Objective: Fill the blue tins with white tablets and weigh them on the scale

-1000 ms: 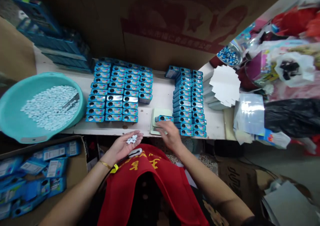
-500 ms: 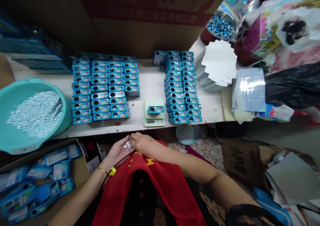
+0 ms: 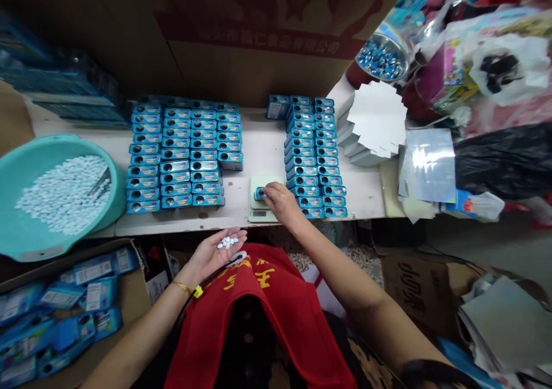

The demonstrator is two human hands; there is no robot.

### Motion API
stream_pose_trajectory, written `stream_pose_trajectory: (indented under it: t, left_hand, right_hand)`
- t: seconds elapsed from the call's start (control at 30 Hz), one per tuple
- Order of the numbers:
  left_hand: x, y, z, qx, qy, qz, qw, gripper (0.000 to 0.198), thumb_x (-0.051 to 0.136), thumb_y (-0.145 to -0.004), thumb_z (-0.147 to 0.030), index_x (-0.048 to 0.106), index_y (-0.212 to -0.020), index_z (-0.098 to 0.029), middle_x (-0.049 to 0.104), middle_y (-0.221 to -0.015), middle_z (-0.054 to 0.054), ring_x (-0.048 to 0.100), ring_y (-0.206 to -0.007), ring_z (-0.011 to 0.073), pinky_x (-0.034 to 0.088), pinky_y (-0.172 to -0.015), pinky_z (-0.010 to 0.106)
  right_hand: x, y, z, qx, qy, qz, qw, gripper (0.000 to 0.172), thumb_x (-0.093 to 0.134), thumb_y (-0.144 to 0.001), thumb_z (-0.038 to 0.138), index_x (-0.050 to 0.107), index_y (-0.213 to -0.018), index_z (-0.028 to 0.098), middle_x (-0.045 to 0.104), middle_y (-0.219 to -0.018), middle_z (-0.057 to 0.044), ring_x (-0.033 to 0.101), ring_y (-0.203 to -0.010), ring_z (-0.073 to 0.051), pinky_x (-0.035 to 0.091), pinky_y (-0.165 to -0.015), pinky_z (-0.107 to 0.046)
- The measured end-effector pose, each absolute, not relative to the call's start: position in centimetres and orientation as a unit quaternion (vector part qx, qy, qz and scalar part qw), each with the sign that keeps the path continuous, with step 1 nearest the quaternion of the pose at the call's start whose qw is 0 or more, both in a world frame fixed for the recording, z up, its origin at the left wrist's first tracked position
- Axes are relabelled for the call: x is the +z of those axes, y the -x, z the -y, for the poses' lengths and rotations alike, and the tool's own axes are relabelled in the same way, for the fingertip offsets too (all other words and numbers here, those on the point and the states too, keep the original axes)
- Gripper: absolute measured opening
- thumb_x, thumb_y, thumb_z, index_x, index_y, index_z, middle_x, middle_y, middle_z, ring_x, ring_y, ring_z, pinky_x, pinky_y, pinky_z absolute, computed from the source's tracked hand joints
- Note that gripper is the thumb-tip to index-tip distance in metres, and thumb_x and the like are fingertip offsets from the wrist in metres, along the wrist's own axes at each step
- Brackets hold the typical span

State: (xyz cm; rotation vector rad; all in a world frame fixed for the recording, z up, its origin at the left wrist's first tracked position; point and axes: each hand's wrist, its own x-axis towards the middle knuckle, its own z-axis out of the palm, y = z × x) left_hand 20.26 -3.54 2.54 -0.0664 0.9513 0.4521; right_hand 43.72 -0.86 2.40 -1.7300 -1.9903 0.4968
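Note:
My left hand [image 3: 215,254] lies palm up below the table edge, with several small white candies [image 3: 227,242] resting in its cupped palm. Over the pale green kitchen scale [image 3: 259,214] is my right hand [image 3: 280,203], its fingers pinched together at a small blue box [image 3: 259,192] that stands on the weighing plate. The fingers cover most of this box and its round dark opening. Whether a candy is between the fingertips is hidden. To the far left, a turquoise basin [image 3: 114,196] holds a heap of the same white candies and a metal scoop.
Rows of blue boxes [image 3: 176,165] stand left of the scale, and more blue boxes [image 3: 304,159] stand to its right. White card stacks [image 3: 375,119] sit farther right. A big carton [image 3: 259,50] backs the table. Below left is a carton of loose blue packs [image 3: 95,294].
My right hand has left the left palm and moved up and right to the box on the scale. The left hand has opened flatter, showing the candies more fully.

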Motion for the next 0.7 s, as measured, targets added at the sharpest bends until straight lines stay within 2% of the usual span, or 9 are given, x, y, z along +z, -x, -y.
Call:
stream_pose_trajectory:
  t: [0.07,0.23,0.3,0.37,0.47,0.57,0.7]
  left_hand:
    - [2.6,-20.2,3.7,0.218,0.030,-0.453,0.864,0.022,0.046,-0.081,-0.014,0.061,-0.094,-0.004,0.064,-0.099,0.018,0.057,-0.099,0.0248,0.048,-0.084,0.032]
    - [2.6,-20.4,3.6,0.229,0.038,-0.436,0.869,0.023,0.045,-0.081,-0.015,0.060,-0.094,-0.004,0.063,-0.099,0.018,0.058,-0.098,0.0243,0.046,-0.085,0.034]
    - [2.5,-20.5,3.5,0.242,0.049,-0.421,0.873,0.022,0.044,-0.083,-0.018,0.061,-0.090,-0.006,0.065,-0.091,0.014,0.061,-0.089,0.0217,0.048,-0.081,0.034]
    - [2.3,-20.5,3.4,0.247,0.061,-0.411,0.875,0.024,0.041,-0.084,-0.021,0.062,-0.084,-0.008,0.066,-0.078,0.010,0.063,-0.073,0.0172,0.050,-0.073,0.032]
    - [2.0,-20.2,3.6,0.228,0.066,-0.410,0.881,0.026,0.040,-0.085,-0.022,0.061,-0.090,-0.008,0.065,-0.075,0.008,0.061,-0.064,0.0139,0.050,-0.067,0.028]
    - [1.8,-19.9,3.9,0.208,0.068,-0.420,0.881,0.028,0.040,-0.085,-0.021,0.058,-0.102,-0.007,0.065,-0.079,0.009,0.061,-0.066,0.0143,0.049,-0.068,0.028]
    - [1.7,-19.7,4.0,0.203,0.075,-0.422,0.880,0.023,0.041,-0.084,-0.019,0.060,-0.091,-0.007,0.063,-0.068,0.006,0.060,-0.060,0.0122,0.049,-0.066,0.026]
  right_hand:
    - [2.0,-43.8,0.4,0.182,0.634,0.722,0.211,0.023,0.045,-0.081,0.014,0.060,-0.098,0.017,0.057,-0.097,-0.009,0.053,-0.091,-0.019,0.044,-0.081,-0.032]
    - [3.2,-41.2,2.3,0.175,0.611,0.730,0.252,0.023,0.039,-0.085,0.016,0.058,-0.099,0.015,0.057,-0.098,-0.009,0.051,-0.092,-0.016,0.043,-0.083,-0.029]
    - [4.0,-38.8,3.8,0.191,0.545,0.785,0.226,0.022,0.041,-0.085,0.018,0.057,-0.100,0.016,0.057,-0.099,-0.008,0.050,-0.091,-0.016,0.043,-0.082,-0.029]
    - [4.5,-36.3,5.1,0.203,0.481,0.838,0.162,0.022,0.045,-0.084,0.019,0.055,-0.103,0.018,0.057,-0.097,-0.006,0.050,-0.088,-0.017,0.044,-0.077,-0.029]
    - [4.8,-34.0,6.2,0.198,0.443,0.870,0.087,0.019,0.046,-0.083,0.016,0.054,-0.100,0.016,0.057,-0.094,-0.006,0.049,-0.086,-0.018,0.044,-0.072,-0.031]
    - [4.5,-33.9,6.5,0.214,0.422,0.878,0.073,0.012,0.048,-0.082,0.016,0.055,-0.091,0.015,0.056,-0.090,-0.005,0.050,-0.083,-0.017,0.044,-0.071,-0.029]
    - [3.9,-34.4,6.6,0.229,0.425,0.871,0.091,0.011,0.049,-0.081,0.014,0.054,-0.090,0.014,0.055,-0.091,-0.005,0.050,-0.085,-0.017,0.044,-0.072,-0.028]
